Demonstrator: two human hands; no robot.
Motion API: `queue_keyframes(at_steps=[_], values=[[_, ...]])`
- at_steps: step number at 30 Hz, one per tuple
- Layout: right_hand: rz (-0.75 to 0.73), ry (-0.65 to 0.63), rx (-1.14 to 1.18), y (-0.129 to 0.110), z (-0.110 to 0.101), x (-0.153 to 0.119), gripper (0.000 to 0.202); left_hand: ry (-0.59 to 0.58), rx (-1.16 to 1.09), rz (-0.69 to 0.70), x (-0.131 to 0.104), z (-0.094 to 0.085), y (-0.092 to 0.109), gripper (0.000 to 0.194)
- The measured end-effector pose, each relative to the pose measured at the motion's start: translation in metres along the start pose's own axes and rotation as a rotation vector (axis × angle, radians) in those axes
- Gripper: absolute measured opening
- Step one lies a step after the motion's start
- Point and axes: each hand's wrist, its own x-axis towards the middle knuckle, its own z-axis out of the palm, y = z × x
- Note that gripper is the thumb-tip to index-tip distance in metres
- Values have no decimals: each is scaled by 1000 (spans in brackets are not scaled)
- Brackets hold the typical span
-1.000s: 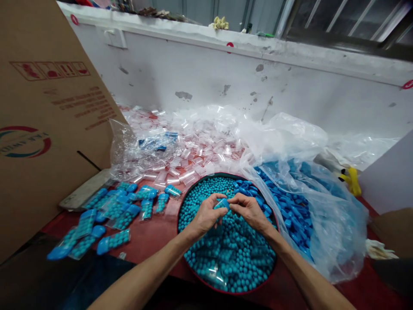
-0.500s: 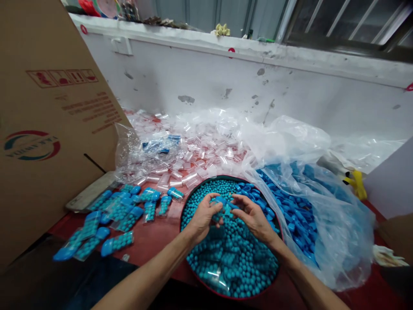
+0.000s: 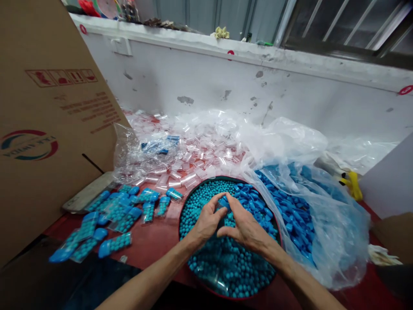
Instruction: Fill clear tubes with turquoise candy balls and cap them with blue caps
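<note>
Over a round tub (image 3: 181, 215) of teal beads (image 3: 245, 271), my left hand (image 3: 208, 219) is closed round a small clear case with a blue cap (image 3: 223, 202), mostly hidden by the fingers. My right hand (image 3: 243, 224) meets it at the fingertips, its index finger against the cap and its thumb apart below. Loose blue caps (image 3: 253, 200) lie in the tub's back right part. Several filled cases (image 3: 121, 215) with teal beads and blue caps rest on the red table left of the tub.
Empty clear cases (image 3: 206, 148) spread behind the tub. A plastic bag (image 3: 342, 241) of blue caps (image 3: 293, 215) lies at the right, near a yellow-handled tool (image 3: 355, 186). A large cardboard box (image 3: 58, 112) stands at the left. Crumpled plastic (image 3: 129, 159) lies beside it.
My right hand has moved left and closer to my left hand, so their fingertips now meet at the cap. Its fingers have straightened. The view has shifted slightly.
</note>
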Motion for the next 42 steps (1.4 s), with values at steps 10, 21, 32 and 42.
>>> queue_keyframes(at_steps=[10, 21, 32, 42], values=[[-139, 132, -205, 1, 17, -3, 67, 33, -27, -36, -4, 10, 0, 22], [-57, 17, -301, -6, 13, 0, 74, 110, 174, 113, 3, -3, -1, 15], [351, 389, -223, 78, -41, -80, 33, 638, 475, 126, 16, -157, -4, 45], [503, 374, -440, 97, -21, -106, 34, 611, 1216, 212, -13, -133, -45, 35]])
